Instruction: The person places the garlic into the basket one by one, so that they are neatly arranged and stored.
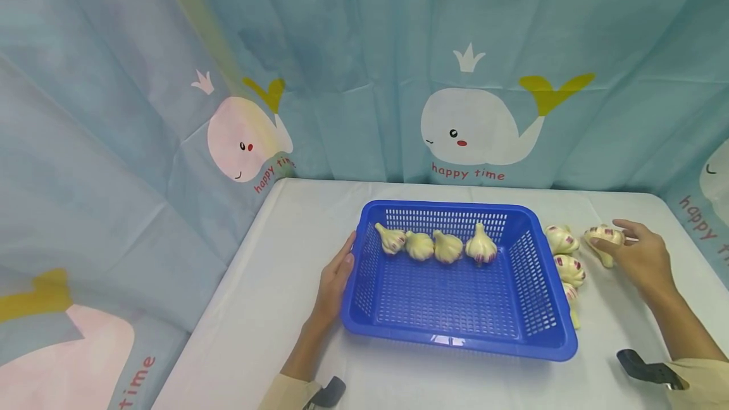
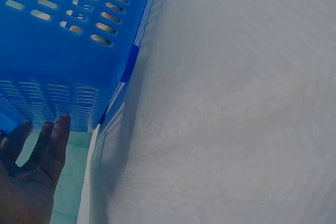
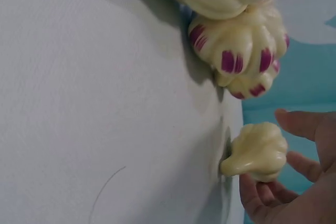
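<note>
A garlic bulb [image 1: 605, 233] with purple marks lies on the white table at the right. My right hand [image 1: 646, 258] is spread around it, thumb on one side and fingers on the other. In the right wrist view, a gap shows between the thumb tip and this bulb [image 3: 257, 150], while other fingers are right at its side. A blue plastic basket [image 1: 444, 345] holds several garlic bulbs [image 1: 448, 247] in a row along its far wall. My left hand [image 1: 335, 280] rests against the basket's left side with straight fingers [image 2: 59, 142].
Between the basket and my right hand, more garlic bulbs [image 1: 569, 270] lie in a column along the basket's right wall. The white table [image 1: 273, 283] extends to the left and front. A blue curtain [image 1: 353, 68] with whale prints hangs behind and beside it.
</note>
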### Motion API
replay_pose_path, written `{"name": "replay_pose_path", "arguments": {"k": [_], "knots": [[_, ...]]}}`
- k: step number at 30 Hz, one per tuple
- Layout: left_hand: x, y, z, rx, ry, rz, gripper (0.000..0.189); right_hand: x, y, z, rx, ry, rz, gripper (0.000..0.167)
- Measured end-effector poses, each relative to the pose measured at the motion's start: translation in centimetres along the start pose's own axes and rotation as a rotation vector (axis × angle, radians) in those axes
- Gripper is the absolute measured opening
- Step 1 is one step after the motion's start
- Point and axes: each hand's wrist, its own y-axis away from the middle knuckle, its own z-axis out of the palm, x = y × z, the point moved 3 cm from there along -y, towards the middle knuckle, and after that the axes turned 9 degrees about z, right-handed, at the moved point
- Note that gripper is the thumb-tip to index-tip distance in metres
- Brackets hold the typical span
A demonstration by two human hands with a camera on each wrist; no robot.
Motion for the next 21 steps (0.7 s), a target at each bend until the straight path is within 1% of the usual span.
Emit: {"name": "replay_pose_path", "arguments": {"k": [6,9,13,21], "knots": [[-0.1,0.0,-0.1,0.0,0.025,0.009,0.052,0.6,-0.5,0.1,-0.013,0.014,0.034,0.088],[-0.1,0.0,-0.1,-0.001,0.03,0.011,0.051,1.0,-0.8,0.2,-0.008,0.028,0.033,0.088],[-0.1,0.0,-0.1,-0.004,0.027,0.01,0.051,1.4,-1.0,0.2,-0.005,0.046,0.031,0.089],[0.1,0.0,0.0,0.0,0.015,-0.003,0.052,1.8,-1.3,-0.1,-0.037,0.06,0.053,0.091]]}}
